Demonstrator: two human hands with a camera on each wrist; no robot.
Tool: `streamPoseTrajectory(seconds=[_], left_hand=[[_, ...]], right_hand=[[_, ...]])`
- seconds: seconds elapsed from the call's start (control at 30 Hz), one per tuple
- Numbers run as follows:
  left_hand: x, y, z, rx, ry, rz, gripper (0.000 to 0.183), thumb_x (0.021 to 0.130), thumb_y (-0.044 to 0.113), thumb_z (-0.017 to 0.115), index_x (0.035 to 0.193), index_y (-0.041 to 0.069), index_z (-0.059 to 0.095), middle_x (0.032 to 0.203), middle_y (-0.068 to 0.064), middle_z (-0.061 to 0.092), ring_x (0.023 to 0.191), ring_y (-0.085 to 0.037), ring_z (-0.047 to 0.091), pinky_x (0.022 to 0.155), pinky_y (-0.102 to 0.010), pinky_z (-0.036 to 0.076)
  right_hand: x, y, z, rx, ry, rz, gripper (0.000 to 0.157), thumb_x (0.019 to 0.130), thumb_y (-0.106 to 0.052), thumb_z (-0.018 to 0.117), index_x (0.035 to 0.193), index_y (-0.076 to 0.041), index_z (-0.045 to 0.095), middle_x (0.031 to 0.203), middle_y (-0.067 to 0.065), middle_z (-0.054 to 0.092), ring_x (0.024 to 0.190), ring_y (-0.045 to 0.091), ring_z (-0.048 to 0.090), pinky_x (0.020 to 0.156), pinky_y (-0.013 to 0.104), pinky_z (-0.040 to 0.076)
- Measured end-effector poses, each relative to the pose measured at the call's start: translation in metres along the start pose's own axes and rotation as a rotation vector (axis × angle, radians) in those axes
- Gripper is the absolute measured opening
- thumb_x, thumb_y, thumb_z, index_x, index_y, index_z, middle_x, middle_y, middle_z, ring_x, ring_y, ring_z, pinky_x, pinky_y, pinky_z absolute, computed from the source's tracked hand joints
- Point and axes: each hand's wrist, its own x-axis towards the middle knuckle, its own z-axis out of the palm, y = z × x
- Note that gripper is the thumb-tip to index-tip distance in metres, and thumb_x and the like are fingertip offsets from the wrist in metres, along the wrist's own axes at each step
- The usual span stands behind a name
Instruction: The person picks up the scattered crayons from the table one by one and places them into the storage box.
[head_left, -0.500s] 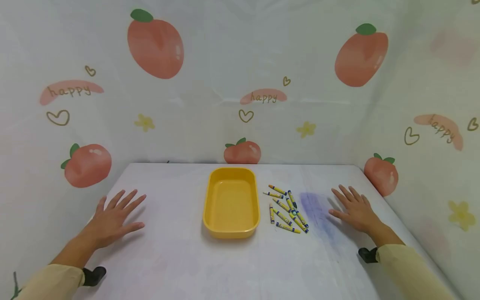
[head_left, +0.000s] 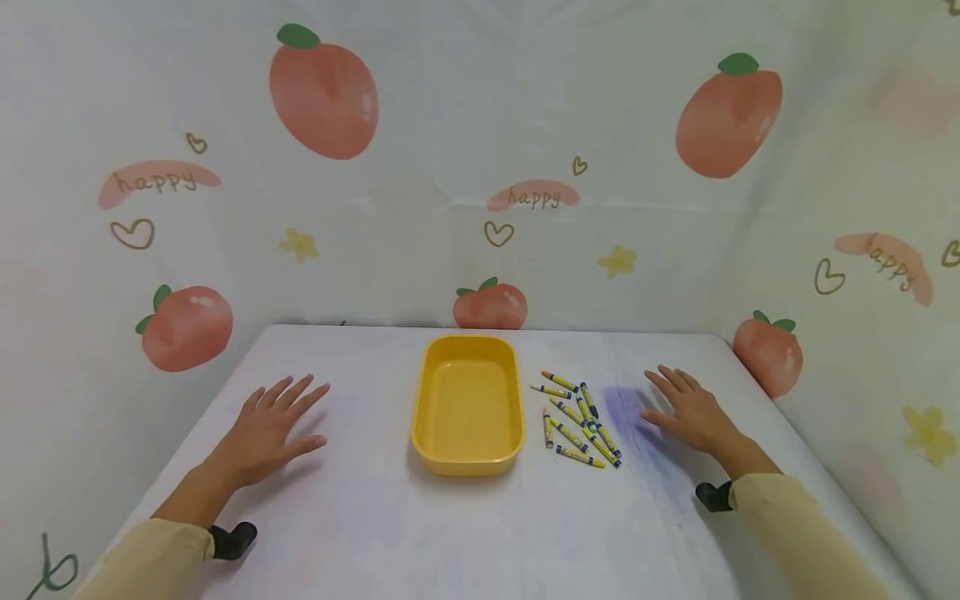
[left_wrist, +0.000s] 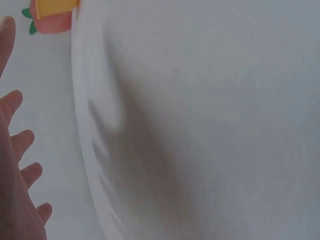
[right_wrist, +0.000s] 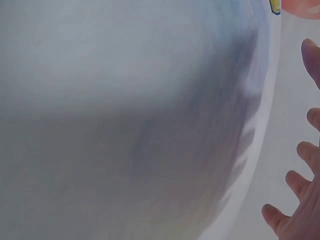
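A yellow rectangular tray (head_left: 468,461) stands in the middle of the white table in the head view, its inside bare. Just right of it lies a loose cluster of several yellow-wrapped crayons (head_left: 572,436), pointing various ways and some crossing. My left hand (head_left: 267,433) hovers over the table left of the tray, fingers spread, holding nothing. On the other side my right hand (head_left: 693,415) hovers right of the crayons with fingers extended and nothing in it. Both wrist views show spread fingers above their shadows; a corner of the tray (left_wrist: 56,7) shows in the left one.
A purple-blue smear (head_left: 633,417) marks the white table (head_left: 450,542) between the crayons and my right hand. Behind and beside the table hangs a pale curtain (head_left: 420,108) printed with fruit, hearts and flowers. Dark wrist mounts sit at both cuffs.
Both hands have moved inward over the table, the left one rightward toward the tray and the right one slightly leftward toward the crayons. Tray and crayons lie as before; the head view has shifted slightly.
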Motion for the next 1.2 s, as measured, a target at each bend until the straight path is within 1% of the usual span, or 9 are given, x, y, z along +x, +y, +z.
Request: streamPoseTrajectory(seconds=[0.13,0.3,0.37,0.47,0.57,0.67,0.8,1.0,1.2], left_hand=[[0.007,0.008,0.006,-0.046,0.032,0.011,0.074,0.089,0.051,0.063,0.151,0.022,0.036,0.153,-0.016,0.033,0.137,-0.044,0.026,0.106,-0.066,0.017],[0.014,0.020,0.016,-0.105,0.066,0.029,0.072,0.089,0.047,0.065,0.150,0.019,0.039,0.149,-0.017,0.039,0.134,-0.045,0.033,0.104,-0.065,0.023],[0.018,0.025,0.019,-0.113,0.062,0.026,0.072,0.089,0.048,0.064,0.149,0.019,0.039,0.149,-0.017,0.040,0.133,-0.044,0.034,0.104,-0.064,0.024],[0.024,0.031,0.023,-0.122,0.050,0.011,0.071,0.090,0.051,0.063,0.150,0.020,0.039,0.150,-0.014,0.039,0.133,-0.041,0.035,0.104,-0.064,0.027],[0.028,0.036,0.026,-0.142,0.039,-0.012,0.070,0.090,0.052,0.062,0.150,0.022,0.039,0.151,-0.012,0.038,0.134,-0.038,0.036,0.104,-0.063,0.028],[0.032,0.043,0.028,-0.180,0.041,-0.031,0.068,0.091,0.050,0.062,0.149,0.022,0.040,0.150,-0.012,0.039,0.134,-0.038,0.037,0.103,-0.064,0.030],[0.037,0.051,0.032,-0.239,0.041,-0.057,0.066,0.092,0.049,0.061,0.149,0.021,0.041,0.150,-0.012,0.040,0.134,-0.037,0.037,0.103,-0.064,0.031],[0.044,0.061,0.038,-0.294,-0.005,-0.121,0.066,0.092,0.046,0.062,0.150,0.023,0.039,0.153,-0.009,0.036,0.137,-0.035,0.034,0.106,-0.063,0.028],[0.050,0.070,0.042,-0.377,-0.066,-0.191,0.066,0.093,0.046,0.061,0.150,0.024,0.038,0.154,-0.008,0.035,0.139,-0.034,0.031,0.109,-0.061,0.025]], right_hand=[[0.011,-0.006,0.004,0.017,0.014,0.012,0.073,0.092,-0.047,0.062,0.146,-0.006,0.038,0.149,0.027,0.032,0.134,0.050,0.027,0.099,0.072,0.027],[0.026,-0.017,0.007,0.075,0.000,0.069,0.073,0.090,-0.044,0.066,0.147,-0.007,0.038,0.145,0.026,0.038,0.130,0.049,0.033,0.100,0.070,0.030],[0.032,-0.022,0.008,0.104,0.000,0.092,0.073,0.089,-0.041,0.067,0.147,-0.007,0.038,0.142,0.027,0.041,0.127,0.048,0.037,0.099,0.068,0.033],[0.040,-0.026,0.010,0.157,0.006,0.116,0.071,0.089,-0.036,0.068,0.146,-0.006,0.039,0.131,0.027,0.049,0.118,0.045,0.045,0.094,0.064,0.040],[0.046,-0.029,0.011,0.220,-0.003,0.137,0.068,0.090,-0.032,0.069,0.145,-0.003,0.040,0.119,0.025,0.056,0.105,0.040,0.053,0.085,0.057,0.047],[0.052,-0.034,0.013,0.289,-0.036,0.163,0.065,0.090,-0.029,0.069,0.143,-0.002,0.043,0.109,0.020,0.060,0.093,0.033,0.057,0.078,0.048,0.048],[0.059,-0.043,0.013,0.348,-0.082,0.178,0.062,0.089,-0.026,0.069,0.141,-0.001,0.045,0.101,0.016,0.062,0.083,0.027,0.056,0.072,0.042,0.047],[0.069,-0.053,0.015,0.358,-0.169,0.212,0.059,0.089,-0.025,0.069,0.140,-0.004,0.047,0.099,0.013,0.062,0.080,0.024,0.056,0.071,0.041,0.048],[0.073,-0.062,0.019,0.358,-0.235,0.250,0.058,0.088,-0.027,0.069,0.139,-0.006,0.049,0.092,0.010,0.060,0.076,0.023,0.054,0.064,0.035,0.047]])
